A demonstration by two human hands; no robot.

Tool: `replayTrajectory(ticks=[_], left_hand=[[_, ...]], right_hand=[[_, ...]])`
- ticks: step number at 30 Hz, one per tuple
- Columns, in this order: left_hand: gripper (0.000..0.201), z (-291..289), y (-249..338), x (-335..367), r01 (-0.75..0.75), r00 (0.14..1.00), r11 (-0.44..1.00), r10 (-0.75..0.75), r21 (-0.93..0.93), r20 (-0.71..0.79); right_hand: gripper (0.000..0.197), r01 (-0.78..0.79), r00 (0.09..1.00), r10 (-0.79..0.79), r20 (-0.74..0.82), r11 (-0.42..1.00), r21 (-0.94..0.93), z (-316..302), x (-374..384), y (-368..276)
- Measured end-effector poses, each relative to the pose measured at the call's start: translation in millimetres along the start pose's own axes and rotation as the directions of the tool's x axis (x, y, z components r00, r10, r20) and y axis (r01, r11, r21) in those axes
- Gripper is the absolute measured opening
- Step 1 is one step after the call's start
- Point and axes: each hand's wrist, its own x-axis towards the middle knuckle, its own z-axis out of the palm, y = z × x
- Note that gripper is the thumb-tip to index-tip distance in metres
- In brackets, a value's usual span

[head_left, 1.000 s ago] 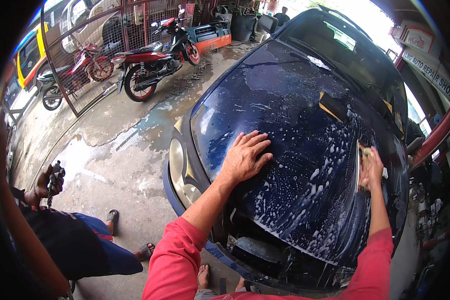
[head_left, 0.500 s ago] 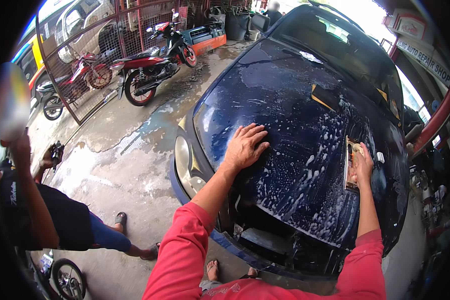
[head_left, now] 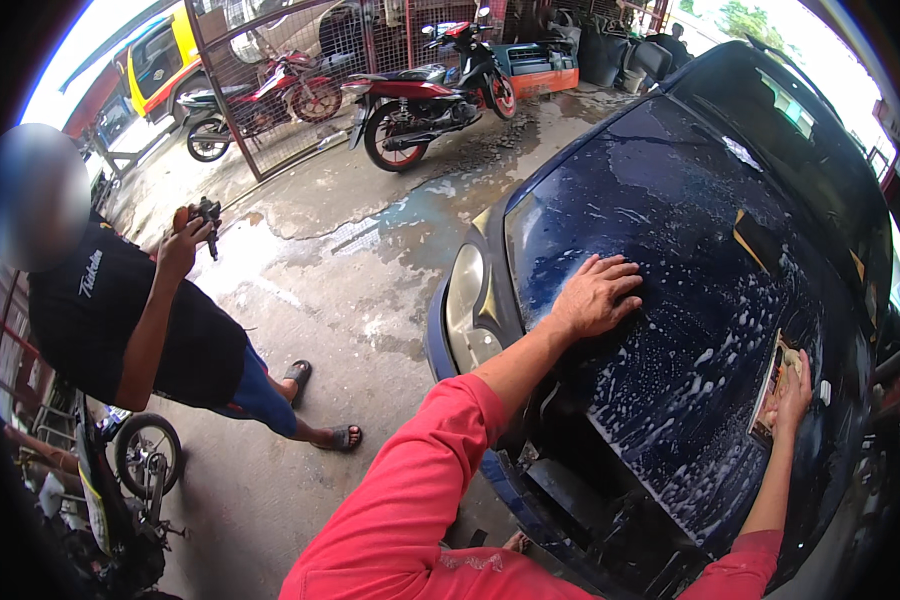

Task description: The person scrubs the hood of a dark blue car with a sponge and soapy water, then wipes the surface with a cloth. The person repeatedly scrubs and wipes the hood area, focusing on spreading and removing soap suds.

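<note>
A dark blue car hood (head_left: 660, 340), wet with streaks and blobs of white suds, spreads under both my hands. My left hand (head_left: 598, 296) lies flat on it near the headlight side, fingers stretched out and holding nothing. Farther right, my right hand (head_left: 790, 398) grips a sanding block (head_left: 767, 390), a long flat tool pressed against the sudsy paint. Its working face is hidden. Just right of that hand sits a small white piece (head_left: 825, 391). A dark sheet with a tan edge (head_left: 753, 242) lies higher up on the hood.
A cloudy headlight (head_left: 466, 290) and the open front end (head_left: 570, 480) are on the car's near side. At left stands a person in a black shirt (head_left: 100, 320), holding a small dark device (head_left: 207, 226). Motorcycles include one (head_left: 425, 110) by a mesh fence and another (head_left: 130, 480) lower left.
The view has swung left, so the car sits farther right and more of the other person shows. My left hand stays on the hood; my right still holds the sanding block.
</note>
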Motion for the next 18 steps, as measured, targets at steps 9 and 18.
replayTrajectory(ticks=[9,18], left_hand=[[0.05,1,-1,1,-0.007,1.0,1.0,0.007,0.006,-0.008],[0.051,2,-2,0,-0.002,1.0,1.0,0.001,0.025,0.024]], right_hand=[[0.045,0.086,0.995,-0.089,-0.038,0.994,-0.069,10,-8,-12],[0.042,0.022,0.996,-0.031,-0.086,0.995,-0.101,10,-9,-11]])
